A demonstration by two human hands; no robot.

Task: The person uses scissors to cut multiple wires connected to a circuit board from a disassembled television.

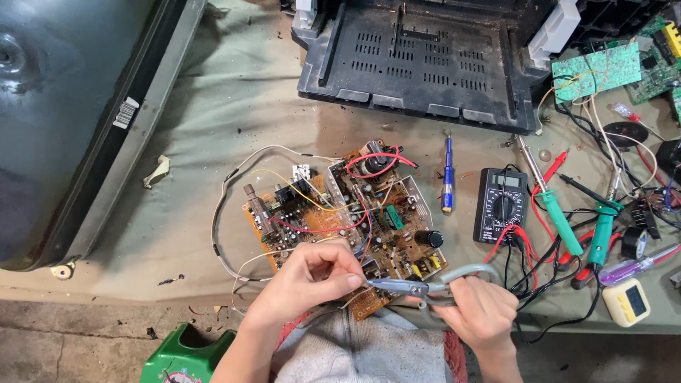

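Note:
An orange-brown circuit board crowded with components and red, yellow and white wires lies at the near table edge. My left hand pinches a thin white wire at the board's front edge. My right hand grips grey scissors by their handles. The scissor tips point left, right up against my left fingertips and the wire.
A black plastic housing sits at the back. A blue screwdriver, black multimeter, two green-handled soldering irons, tangled leads and green boards lie on the right. A dark TV tube fills the left. A green stool stands below.

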